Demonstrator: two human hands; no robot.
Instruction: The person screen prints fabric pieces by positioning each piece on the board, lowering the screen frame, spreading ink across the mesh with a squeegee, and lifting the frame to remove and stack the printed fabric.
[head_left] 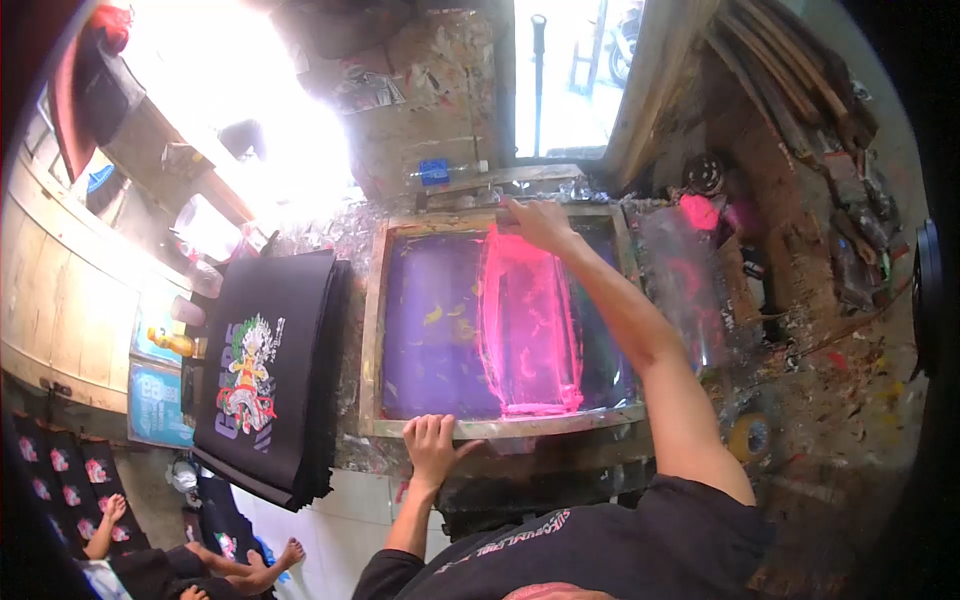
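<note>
A screen printing frame (372, 330) with wooden rails lies flat on the bench before me. Its purple mesh (430, 310) carries a wide band of bright pink ink (525, 320), thickest at the near end. My left hand (430, 447) is closed over the near rail, thumb out to the side. At the far rail my right hand (540, 224) is closed around what looks like a squeegee (503, 214), mostly hidden beneath the fingers. To the left lies a stack of black printed fabric pieces (265, 370), a colourful cartoon figure on the top one.
A clear plastic bottle (440, 172) lies behind the frame. Pink ink (697, 212) and a tape roll (748, 438) are on the right. Wooden boards (790, 80) lean at the upper right. Another person's legs (240, 570) show at the lower left, near printed black pieces (70, 470).
</note>
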